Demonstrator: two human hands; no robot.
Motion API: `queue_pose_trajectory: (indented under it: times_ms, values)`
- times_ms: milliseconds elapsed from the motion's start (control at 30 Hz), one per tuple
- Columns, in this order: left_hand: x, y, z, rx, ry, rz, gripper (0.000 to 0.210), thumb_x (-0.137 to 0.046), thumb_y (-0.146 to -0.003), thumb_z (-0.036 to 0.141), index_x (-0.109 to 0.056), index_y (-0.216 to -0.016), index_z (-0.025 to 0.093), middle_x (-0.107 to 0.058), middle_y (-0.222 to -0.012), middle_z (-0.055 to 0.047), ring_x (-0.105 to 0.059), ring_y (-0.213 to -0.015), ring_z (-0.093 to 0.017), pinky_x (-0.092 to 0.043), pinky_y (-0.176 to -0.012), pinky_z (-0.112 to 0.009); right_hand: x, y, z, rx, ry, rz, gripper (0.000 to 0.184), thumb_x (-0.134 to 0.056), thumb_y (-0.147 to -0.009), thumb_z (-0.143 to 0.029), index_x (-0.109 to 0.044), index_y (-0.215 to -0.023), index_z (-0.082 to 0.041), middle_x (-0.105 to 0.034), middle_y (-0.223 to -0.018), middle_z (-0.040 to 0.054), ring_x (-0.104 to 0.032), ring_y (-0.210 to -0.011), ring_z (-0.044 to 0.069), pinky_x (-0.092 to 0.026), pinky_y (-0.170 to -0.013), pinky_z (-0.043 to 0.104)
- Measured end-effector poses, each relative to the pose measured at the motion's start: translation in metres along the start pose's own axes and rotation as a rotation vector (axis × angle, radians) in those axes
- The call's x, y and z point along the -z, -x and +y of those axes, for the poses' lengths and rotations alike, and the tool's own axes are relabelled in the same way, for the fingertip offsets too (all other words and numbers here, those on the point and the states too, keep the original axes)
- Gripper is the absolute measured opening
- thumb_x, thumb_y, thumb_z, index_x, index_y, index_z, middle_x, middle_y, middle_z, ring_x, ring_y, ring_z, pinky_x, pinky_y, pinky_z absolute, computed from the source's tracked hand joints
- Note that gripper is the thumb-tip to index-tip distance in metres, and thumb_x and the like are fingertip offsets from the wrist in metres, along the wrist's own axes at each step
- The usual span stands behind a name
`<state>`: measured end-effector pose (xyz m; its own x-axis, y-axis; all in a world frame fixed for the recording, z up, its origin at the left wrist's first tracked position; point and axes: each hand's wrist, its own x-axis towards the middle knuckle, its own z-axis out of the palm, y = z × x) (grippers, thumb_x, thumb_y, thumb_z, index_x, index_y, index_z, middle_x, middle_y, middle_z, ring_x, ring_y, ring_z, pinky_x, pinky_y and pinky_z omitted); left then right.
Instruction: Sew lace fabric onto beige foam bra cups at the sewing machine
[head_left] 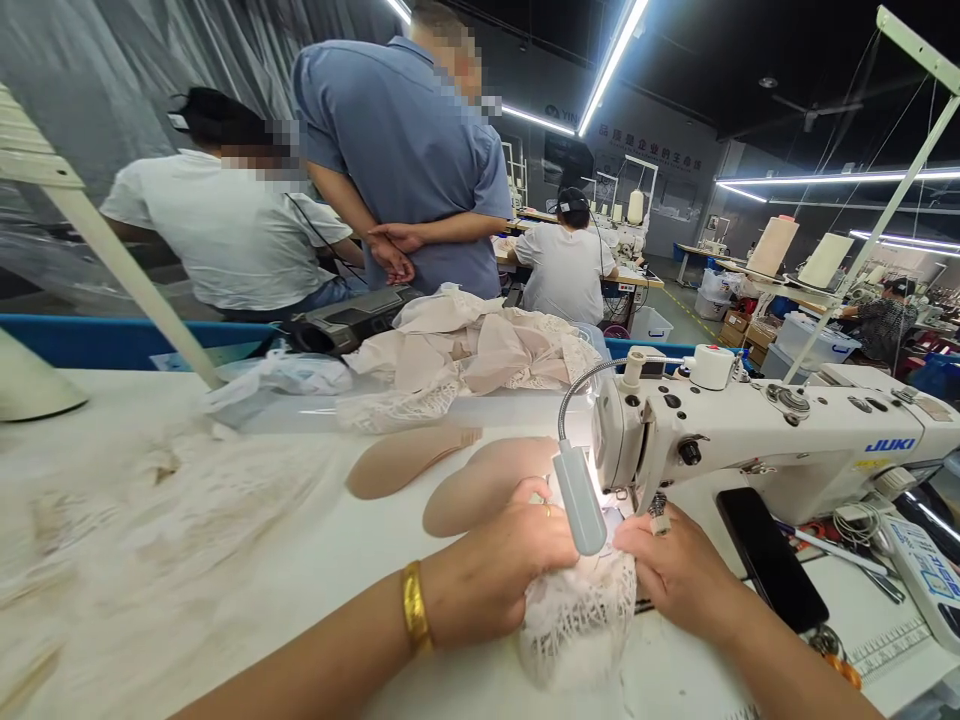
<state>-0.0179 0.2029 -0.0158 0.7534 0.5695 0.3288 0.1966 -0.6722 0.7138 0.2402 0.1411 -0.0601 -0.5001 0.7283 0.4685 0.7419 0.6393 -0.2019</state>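
Left grip: the lace piece (577, 625) is held by the closed, curled fingers of the left hand (536, 545), with the fingertips partly hidden; a gold bracelet (415, 605) is worn on the wrist.
Right grip: the edge of the same piece is pinched between thumb and fingers of the right hand (675, 560), on which a ring (658, 512) is worn.
Lace piece: it is spread between the hands at the needle end of the machine, and its lower part is draped toward the viewer; a pale cream-pink tone is shown, with an openwork pattern of slits across the middle, a plainer, softly blurred lower part, and gentle folds; the upper part is washed out by bright light.
Lamp: a grey lamp head (581, 505) on a flexible neck is hung over the work, and part of it is covered.
Sewing machine: a white JUKI machine (720, 420) is mounted on the white table (375, 545).
Beige cups: two smooth, rounded cups (409, 460) are laid beside the left hand.
Right side: a black smartphone (772, 560) is placed near the right hand.
Left side: more pale lace fabric (150, 530) is strewn there, blurred.
Behind: a heap of beige lace garments (480, 350) is piled up.
Beyond: a standing person in a blue shirt (405, 150) is seen from the back, hands clasped.
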Motion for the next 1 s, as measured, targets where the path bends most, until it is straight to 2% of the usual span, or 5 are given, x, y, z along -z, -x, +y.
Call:
queue_pose_trajectory:
  times_ms: [100,633,833,933,1000]
  values:
    - [0.002,-0.003,-0.003,-0.087,-0.127,-0.12,0.011,-0.069,-0.078,0.019,-0.076,-0.079,0.028,-0.071,-0.077,-0.002,-0.065,-0.082,-0.025,-0.038,-0.093,-0.038,0.005,-0.003,-0.001,-0.01,-0.033,0.064,0.034,-0.049,-0.088,-0.002,-0.069,-0.107,-0.021,-0.069,-0.092,0.0071,-0.056,-0.089,0.025,-0.049,-0.074,0.034]
    - [0.002,0.002,-0.003,-0.135,-0.453,-0.226,0.028,-0.057,-0.094,0.017,-0.073,-0.111,0.032,-0.077,-0.1,-0.001,-0.067,-0.101,-0.026,-0.039,-0.107,-0.042,0.007,-0.002,-0.002,0.024,-0.109,0.185,0.027,-0.046,-0.093,-0.001,-0.06,-0.102,-0.023,-0.072,-0.096,0.0065,-0.063,-0.087,0.025,-0.051,-0.075,0.036]
    - [-0.008,0.016,0.004,-0.006,-0.668,-0.117,0.013,-0.064,-0.09,0.024,-0.071,-0.1,0.025,-0.072,-0.105,-0.006,-0.064,-0.098,-0.029,-0.04,-0.1,-0.048,0.009,-0.003,-0.019,0.15,-0.135,0.021,0.027,-0.065,-0.102,-0.031,-0.057,-0.126,-0.024,-0.074,-0.113,0.0056,-0.066,-0.098,0.024,-0.047,-0.088,0.038]
    - [-0.023,0.022,0.006,0.059,-0.767,-0.083,0.017,-0.067,-0.091,0.036,-0.07,-0.101,0.022,-0.07,-0.104,-0.01,-0.061,-0.1,-0.034,-0.04,-0.097,-0.052,-0.002,-0.004,-0.018,0.122,-0.014,-0.032,0.005,-0.062,-0.103,-0.023,-0.061,-0.107,-0.023,-0.071,-0.096,0.0031,-0.061,-0.088,0.022,-0.044,-0.076,0.032]
    - [-0.03,0.025,0.005,0.064,-0.768,-0.091,0.024,-0.069,-0.091,0.043,-0.069,-0.101,0.022,-0.07,-0.103,-0.011,-0.059,-0.101,-0.035,-0.04,-0.096,-0.052,-0.006,-0.003,-0.014,0.099,0.08,-0.041,0.017,-0.052,-0.101,-0.011,-0.059,-0.091,-0.023,-0.064,-0.082,0.0016,-0.054,-0.076,0.02,-0.039,-0.069,0.031]
